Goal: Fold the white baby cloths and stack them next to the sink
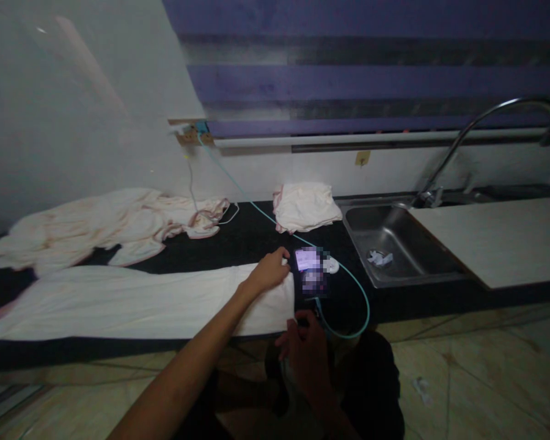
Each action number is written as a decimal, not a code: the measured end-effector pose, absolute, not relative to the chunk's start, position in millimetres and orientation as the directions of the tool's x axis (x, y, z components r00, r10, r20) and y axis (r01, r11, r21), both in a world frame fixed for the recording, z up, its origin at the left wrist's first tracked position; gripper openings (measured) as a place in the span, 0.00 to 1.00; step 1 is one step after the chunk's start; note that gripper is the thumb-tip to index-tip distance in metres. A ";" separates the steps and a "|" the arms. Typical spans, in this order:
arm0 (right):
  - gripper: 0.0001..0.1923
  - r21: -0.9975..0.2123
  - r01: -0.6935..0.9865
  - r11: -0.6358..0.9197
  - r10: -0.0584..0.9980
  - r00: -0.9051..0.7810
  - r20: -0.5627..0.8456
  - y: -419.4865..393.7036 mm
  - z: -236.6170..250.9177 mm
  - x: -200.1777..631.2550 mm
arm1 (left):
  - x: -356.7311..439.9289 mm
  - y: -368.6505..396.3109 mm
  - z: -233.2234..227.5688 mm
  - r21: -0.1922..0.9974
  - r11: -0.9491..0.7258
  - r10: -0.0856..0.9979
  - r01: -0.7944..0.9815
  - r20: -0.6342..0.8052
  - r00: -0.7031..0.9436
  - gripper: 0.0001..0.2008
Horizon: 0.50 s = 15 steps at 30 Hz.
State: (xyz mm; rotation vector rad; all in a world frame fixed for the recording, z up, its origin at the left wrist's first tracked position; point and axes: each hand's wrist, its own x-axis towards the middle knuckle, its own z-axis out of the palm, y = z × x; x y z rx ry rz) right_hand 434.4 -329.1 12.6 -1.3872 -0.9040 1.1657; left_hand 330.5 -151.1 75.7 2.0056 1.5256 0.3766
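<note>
A long white cloth [165, 299] lies flat along the black counter, running from the left edge to its straight right end. My left hand [271, 270] is at the far right corner of this cloth, with the fingers curled down and closed on its edge. At the near right corner, by the counter's front edge, my right hand [306, 342] has its thumb and fingers closed on the cloth; part of the grip is in shadow. Just right of the cloth's end rests a phone [308, 260] with a lit screen, partly blurred.
A crumpled cream cloth [105, 223] lies at the back left, and a folded cloth [306, 208] by the wall. A teal cable [367, 305] loops from the wall socket [195, 135] past the phone. To the right are a steel sink [362, 244], a faucet [467, 122] and a pale board [499, 238].
</note>
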 end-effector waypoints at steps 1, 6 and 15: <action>0.19 -0.986 -0.080 -0.143 0.957 0.241 -0.158 -329.9 17.3 434.9 | 330.8 -151.6 80.7 0.632 -0.184 0.938 0.753 -0.117 0.328 0.14; 0.20 -0.987 -0.116 -0.107 0.948 0.288 -0.137 -332.6 42.7 434.3 | 331.6 -150.9 106.2 0.757 -0.208 0.910 0.619 -0.082 0.406 0.10; 0.19 -0.996 -0.092 -0.002 0.948 0.316 -0.031 -332.8 73.8 405.8 | 308.7 -143.6 132.9 0.924 -0.124 0.876 0.361 -0.069 0.478 0.12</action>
